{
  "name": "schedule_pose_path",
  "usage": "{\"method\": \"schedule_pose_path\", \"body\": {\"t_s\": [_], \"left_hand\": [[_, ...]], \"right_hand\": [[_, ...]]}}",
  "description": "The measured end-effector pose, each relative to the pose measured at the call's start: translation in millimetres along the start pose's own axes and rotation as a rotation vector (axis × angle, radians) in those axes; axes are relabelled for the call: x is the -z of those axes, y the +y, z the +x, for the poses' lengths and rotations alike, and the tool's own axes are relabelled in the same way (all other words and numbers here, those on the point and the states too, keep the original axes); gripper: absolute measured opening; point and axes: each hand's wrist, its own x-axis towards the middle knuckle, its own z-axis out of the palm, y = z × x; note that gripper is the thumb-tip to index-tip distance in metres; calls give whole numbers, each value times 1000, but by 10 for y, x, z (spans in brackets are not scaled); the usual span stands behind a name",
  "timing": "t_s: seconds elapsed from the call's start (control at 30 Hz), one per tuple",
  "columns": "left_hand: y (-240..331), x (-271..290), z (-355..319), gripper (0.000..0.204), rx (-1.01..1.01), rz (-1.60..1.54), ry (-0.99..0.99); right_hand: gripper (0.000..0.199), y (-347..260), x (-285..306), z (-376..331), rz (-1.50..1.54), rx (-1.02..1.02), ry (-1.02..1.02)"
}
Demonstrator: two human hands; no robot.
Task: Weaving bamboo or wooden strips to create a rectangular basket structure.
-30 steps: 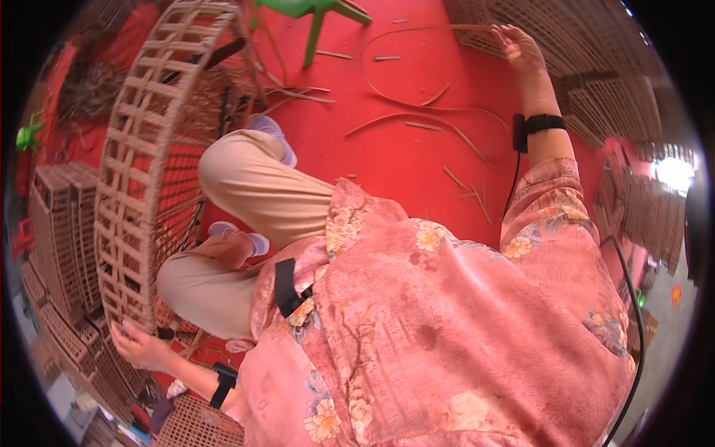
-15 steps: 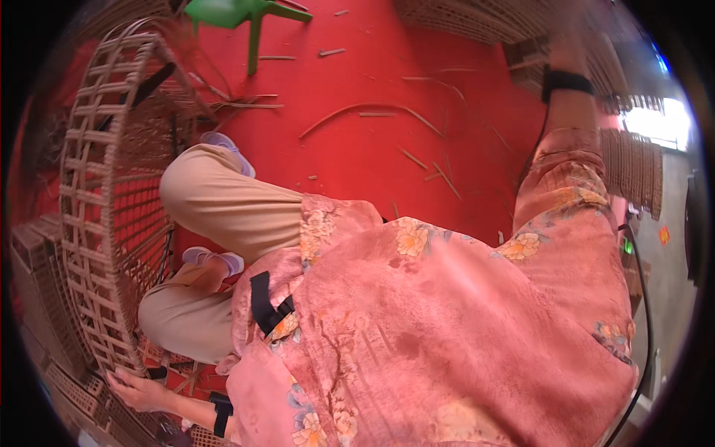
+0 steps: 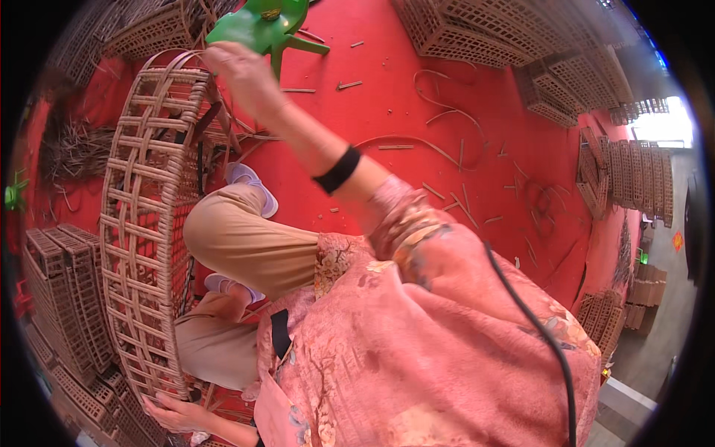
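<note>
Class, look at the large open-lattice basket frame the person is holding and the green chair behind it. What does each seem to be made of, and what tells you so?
Large tan lattice basket frame: probably split bamboo or rattan, unfinished and matt; thin pale strips cross in an open grid, bound at a curved rim. Green chair: likely moulded plastic, smooth with a slight sheen and uniform colour.

A large woven frame (image 3: 145,223) of pale tan cane stands on edge beside the person's bent knees, its long side running from the top of the view down to the lower left. It is an open lattice (paired strips crossing to leave square gaps) bound by a thicker rounded rim. The upper end curves into an arch, where loose strip ends seem to stick out, though the bend of the lens makes this hard to judge. The red floor shows through its gaps.
</note>
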Motion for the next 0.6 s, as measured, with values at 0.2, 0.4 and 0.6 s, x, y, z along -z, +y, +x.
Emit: {"method": "schedule_pose_path", "body": {"t_s": [0.2, 0.4, 0.6], "left_hand": [[-45, 45, -100, 43, 143, -172, 58], [-243, 232, -307, 51, 730, -172, 20], [-6, 206, -629, 74, 1352, -1469, 72]], "right_hand": [[42, -611, -242, 90, 171, -427, 130], [33, -507, -100, -131, 120, -314, 189], [41, -444, 235, -480, 296, -543, 45]]}}
